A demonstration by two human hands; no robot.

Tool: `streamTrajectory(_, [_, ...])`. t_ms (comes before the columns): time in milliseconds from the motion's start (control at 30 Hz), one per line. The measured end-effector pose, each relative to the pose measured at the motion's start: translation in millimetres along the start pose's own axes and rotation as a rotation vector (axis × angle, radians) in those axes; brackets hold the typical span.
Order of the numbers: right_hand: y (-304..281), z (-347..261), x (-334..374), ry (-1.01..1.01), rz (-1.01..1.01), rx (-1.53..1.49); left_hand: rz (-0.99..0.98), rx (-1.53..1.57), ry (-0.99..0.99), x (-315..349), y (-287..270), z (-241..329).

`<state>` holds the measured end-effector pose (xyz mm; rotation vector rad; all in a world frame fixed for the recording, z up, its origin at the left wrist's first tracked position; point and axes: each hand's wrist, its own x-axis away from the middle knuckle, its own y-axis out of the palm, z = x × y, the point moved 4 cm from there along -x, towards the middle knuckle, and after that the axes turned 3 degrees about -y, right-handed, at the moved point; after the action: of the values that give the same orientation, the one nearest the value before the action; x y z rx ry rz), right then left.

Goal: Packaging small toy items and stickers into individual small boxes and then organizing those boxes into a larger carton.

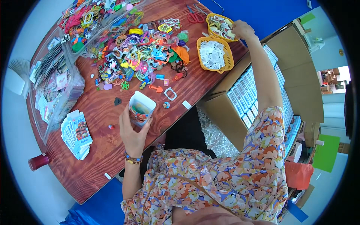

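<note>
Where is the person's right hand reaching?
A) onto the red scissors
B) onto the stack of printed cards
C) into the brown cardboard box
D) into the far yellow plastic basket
D: the right hand rests at the rim of the far yellow plastic basket filled with small pieces, while the left hand holds a small open printed box.

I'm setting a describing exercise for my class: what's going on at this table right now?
A person sits at a wooden table. Their left hand holds a small open box upright, while their right hand reaches into the farther of two yellow baskets. A heap of colourful plastic trinkets covers the table's middle, with a fanned stack of flat boxes to the left.
</note>
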<state>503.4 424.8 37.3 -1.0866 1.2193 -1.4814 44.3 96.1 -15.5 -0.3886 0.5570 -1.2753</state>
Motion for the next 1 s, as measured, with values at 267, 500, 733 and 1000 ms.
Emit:
streamTrajectory(267, [6.2,6.6,5.9,-0.077,0.001,-0.100,0.018,-0.042,0.018,-0.2,-0.2,-0.1])
streamTrajectory(500, [-0.3,15.7,10.6,-0.084,0.081,-0.629,0.007,-0.017,0.015,1.9,-1.4,1.3])
streamTrajectory(733, [-6.1,-13.6,21.6,-0.279,0.117,-0.813,-0.084,0.047,-0.029,-6.4,5.9,5.8])
streamTrajectory(1000, [-64.9,-208.9,224.5,-0.790,-0.551,-1.079,0.028,-0.020,0.089,-8.0,5.8,1.3])
